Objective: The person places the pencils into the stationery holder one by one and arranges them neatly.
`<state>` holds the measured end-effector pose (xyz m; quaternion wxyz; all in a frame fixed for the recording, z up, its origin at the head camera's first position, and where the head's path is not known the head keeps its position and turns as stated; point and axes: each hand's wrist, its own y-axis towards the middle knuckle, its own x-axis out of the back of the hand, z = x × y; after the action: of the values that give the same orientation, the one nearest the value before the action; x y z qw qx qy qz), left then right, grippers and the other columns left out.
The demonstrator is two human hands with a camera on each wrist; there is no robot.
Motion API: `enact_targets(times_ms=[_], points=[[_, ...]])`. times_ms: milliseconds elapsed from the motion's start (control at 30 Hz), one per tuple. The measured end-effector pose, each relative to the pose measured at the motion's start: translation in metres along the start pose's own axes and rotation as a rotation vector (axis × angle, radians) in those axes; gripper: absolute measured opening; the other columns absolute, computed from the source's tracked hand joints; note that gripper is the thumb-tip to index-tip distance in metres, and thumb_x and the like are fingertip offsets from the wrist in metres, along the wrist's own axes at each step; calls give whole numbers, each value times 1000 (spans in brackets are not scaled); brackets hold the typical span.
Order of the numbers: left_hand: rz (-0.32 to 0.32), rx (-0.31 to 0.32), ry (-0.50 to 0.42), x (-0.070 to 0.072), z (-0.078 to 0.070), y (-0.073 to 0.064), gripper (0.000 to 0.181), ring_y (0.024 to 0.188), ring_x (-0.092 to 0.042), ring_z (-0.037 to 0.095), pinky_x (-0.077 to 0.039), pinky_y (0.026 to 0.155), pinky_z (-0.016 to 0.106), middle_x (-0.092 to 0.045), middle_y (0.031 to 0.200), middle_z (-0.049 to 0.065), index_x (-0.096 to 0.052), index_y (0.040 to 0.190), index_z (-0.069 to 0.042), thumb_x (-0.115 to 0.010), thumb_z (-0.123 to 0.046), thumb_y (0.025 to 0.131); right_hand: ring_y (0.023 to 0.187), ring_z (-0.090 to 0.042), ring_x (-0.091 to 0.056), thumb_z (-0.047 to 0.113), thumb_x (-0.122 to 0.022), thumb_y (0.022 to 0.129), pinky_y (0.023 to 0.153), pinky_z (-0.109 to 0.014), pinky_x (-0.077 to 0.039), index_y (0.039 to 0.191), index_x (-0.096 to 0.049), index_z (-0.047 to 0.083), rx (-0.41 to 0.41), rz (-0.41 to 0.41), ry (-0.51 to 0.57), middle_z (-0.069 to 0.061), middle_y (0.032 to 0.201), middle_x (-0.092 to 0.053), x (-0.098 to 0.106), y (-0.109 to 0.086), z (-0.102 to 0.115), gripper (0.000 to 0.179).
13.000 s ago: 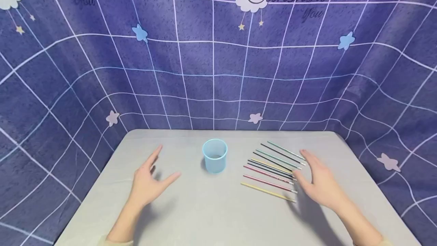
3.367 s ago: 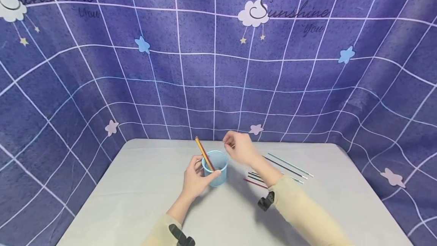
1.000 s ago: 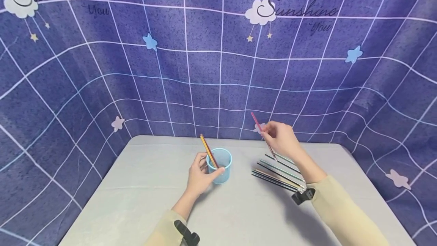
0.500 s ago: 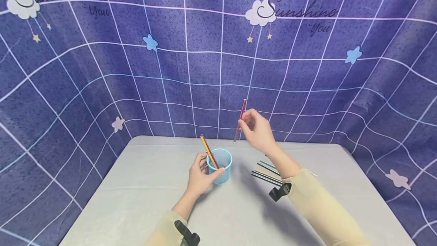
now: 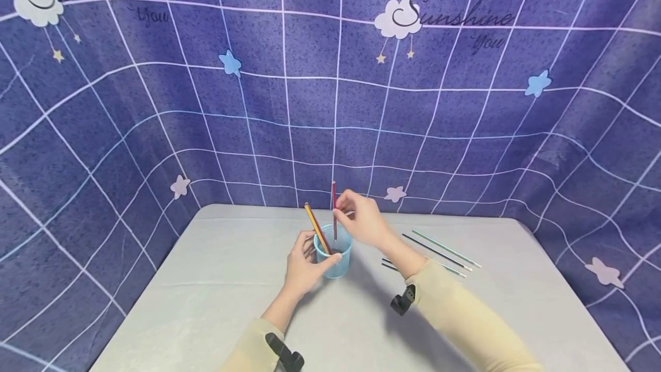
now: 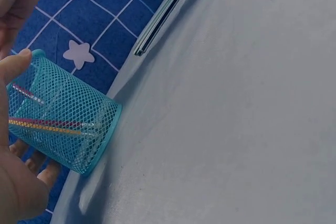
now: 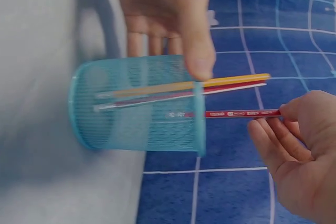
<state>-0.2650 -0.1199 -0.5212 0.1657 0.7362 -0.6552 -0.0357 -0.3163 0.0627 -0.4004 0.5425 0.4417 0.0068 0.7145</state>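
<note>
Purple grid-printed fabric [image 5: 310, 96] backs a pale grey tabletop [image 5: 217, 280]. The left hand [image 5: 302, 271] grips an upright blue mesh cup [image 5: 338, 268]; the right hand [image 5: 365, 221] pinches a red pencil [image 5: 334, 195], nearly vertical, lower end inside the cup. Within, a yellow pencil [image 5: 314, 221] leans left; loose pencils [image 5: 446, 249] lie right of the cup.

The mesh cup [image 6: 63, 108] is showing turquoise in a fine diamond lattice. Through it, a yellow pencil [image 7: 236, 80] and a deep-red pencil [image 7: 236, 86] are glowing, while a lettered pencil [image 7: 241, 114] is carrying white print on bright red. Green pencils [image 5: 446, 248] and black pencils [image 5: 436, 252] are contrasting with the pale grey tabletop [image 5: 341, 332]. Light lines are gridding the violet-blue backdrop [image 5: 310, 102], where blue stars [image 5: 230, 63], pinkish stars [image 5: 395, 194] and white clouds [image 5: 397, 18] are repeating. Cream sleeves [image 5: 454, 314] are bearing black wrist mounts [image 5: 403, 301].
</note>
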Motion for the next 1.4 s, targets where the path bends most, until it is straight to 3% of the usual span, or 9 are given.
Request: enact_targets(times_ms=[233, 467, 1067, 1400], points=[[3, -12, -15, 0, -1, 0, 69, 129, -70, 35, -56, 115, 52, -74, 134, 18, -58, 134, -12, -98, -22, 78, 81, -19, -79, 8, -76, 95, 73, -26, -67, 98, -70, 7, 43, 54, -99, -7, 88, -80, -18, -1, -8, 7], [11, -15, -7, 1, 1, 0, 69, 131, -69, 35, -56, 115, 53, -73, 137, 15, -58, 135, -14, -97, -23, 79, 74, -13, -76, 9, -79, 95, 66, -14, -61, 96, -74, 7, 47, 89, -182, -5, 85, -81, -31, 2, -9, 6], [15, -32, -29, -1, 3, 1, 69, 131, -69, 34, -55, 115, 53, -73, 138, 12, -59, 135, -16, -97, -22, 78, 76, -18, -80, 8, -81, 93, 68, -25, -68, 89, -75, 4, 87, 85, -300, -9, 84, -81, -44, 4, -8, 8], [10, -34, -13, -2, 3, 0, 68, 132, -69, 35, -54, 116, 54, -73, 137, 12, -59, 135, -16, -97, -22, 79, 77, -20, -80, 0, -76, 92, 71, -28, -69, 92, -77, 3, 92, 98, -270, -10, 85, -82, -34, 2, -9, 3]])
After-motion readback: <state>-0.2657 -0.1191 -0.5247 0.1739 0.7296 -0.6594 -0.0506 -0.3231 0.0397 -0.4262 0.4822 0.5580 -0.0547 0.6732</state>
